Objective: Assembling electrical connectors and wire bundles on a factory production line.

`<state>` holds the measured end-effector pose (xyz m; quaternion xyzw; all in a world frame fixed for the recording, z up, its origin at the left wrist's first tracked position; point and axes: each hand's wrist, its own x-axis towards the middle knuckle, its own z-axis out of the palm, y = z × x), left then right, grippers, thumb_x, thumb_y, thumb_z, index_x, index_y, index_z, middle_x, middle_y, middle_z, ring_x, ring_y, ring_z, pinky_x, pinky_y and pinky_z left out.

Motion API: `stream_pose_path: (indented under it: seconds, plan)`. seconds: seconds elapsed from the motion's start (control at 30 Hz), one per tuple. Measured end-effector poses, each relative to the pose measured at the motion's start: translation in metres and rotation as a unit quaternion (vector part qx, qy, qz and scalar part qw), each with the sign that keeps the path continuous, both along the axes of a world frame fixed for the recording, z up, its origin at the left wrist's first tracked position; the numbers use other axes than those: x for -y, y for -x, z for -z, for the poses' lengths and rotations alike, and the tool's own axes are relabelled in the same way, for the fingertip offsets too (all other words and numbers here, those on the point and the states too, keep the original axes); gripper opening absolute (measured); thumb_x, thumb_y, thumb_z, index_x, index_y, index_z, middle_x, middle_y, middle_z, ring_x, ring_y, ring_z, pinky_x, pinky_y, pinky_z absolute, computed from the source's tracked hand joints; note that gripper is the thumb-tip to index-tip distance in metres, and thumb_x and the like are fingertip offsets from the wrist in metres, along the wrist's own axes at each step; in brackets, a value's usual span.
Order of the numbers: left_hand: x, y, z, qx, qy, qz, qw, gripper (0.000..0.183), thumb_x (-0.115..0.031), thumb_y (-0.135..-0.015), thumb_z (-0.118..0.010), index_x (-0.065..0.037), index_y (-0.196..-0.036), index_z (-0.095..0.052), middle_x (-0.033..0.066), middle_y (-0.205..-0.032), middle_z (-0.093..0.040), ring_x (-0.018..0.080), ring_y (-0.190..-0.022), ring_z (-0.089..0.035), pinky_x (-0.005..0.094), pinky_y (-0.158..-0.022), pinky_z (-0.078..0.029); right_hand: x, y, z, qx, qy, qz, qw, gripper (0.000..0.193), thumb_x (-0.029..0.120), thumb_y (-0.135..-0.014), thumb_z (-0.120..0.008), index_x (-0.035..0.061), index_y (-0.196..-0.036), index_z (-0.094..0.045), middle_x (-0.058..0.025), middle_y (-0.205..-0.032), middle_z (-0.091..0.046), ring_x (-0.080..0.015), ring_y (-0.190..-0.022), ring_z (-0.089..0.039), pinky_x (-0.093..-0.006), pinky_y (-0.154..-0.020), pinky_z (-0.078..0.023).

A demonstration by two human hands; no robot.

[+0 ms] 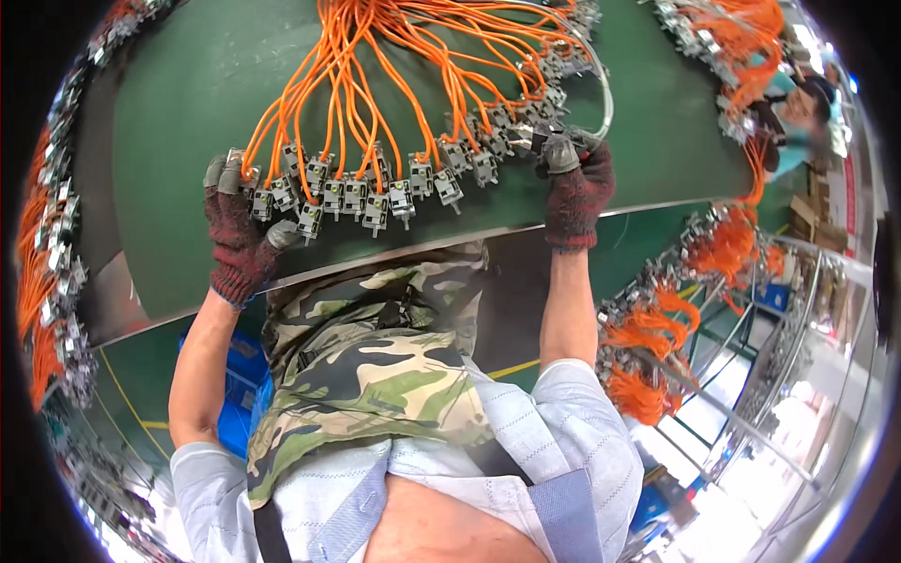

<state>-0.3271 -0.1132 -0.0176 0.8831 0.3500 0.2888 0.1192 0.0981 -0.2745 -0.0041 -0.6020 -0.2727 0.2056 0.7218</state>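
A bundle of orange cables fans out over the green work surface, with grey rectangular connectors in a curved row at its near edge. My left hand, in a dark red glove with grey fingertips, is at the row's left end. Its thumb stands apart from the fingers, which touch the outermost connectors. My right hand, gloved alike, is closed at the right side of the row. A white hose curves down to it, and a dark, shiny piece shows beside its fingertips; the glove hides what it grips.
More orange cable bundles hang at the left and on a metal rack to the right. Another person stands at the far right. A blue crate sits below the surface's near metal edge, by my left arm.
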Motion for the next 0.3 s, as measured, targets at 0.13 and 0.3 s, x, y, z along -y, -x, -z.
stream_pose_path:
  seconds: [0.13,0.3]
  plan:
    - [-0.005,0.007,0.007,-0.029,-0.023,0.008,0.999,0.111,-0.074,-0.09,-0.072,-0.001,-0.166,-0.037,0.02,-0.168,-0.041,0.0459,-0.157,-0.033,0.0571,-0.128,-0.03,0.003,0.004,0.001,-0.016,-0.004,0.007,1.0,0.033,0.018,-0.094,-0.088,0.0034,-0.117,-0.069,-0.0039,-0.098,-0.074,-0.0149,-0.08,-0.07,-0.0304,-0.065,-0.058]
    - [-0.004,0.006,0.016,0.032,0.005,0.007,0.999,0.106,-0.075,-0.092,-0.07,-0.011,-0.169,-0.037,0.0169,-0.174,-0.036,0.0448,-0.16,-0.029,0.0573,-0.13,-0.026,0.002,0.008,-0.012,-0.022,0.026,-0.008,0.999,0.037,0.02,-0.093,-0.089,0.0026,-0.122,-0.072,-0.0023,-0.096,-0.075,-0.0121,-0.078,-0.069,-0.0291,-0.069,-0.058]
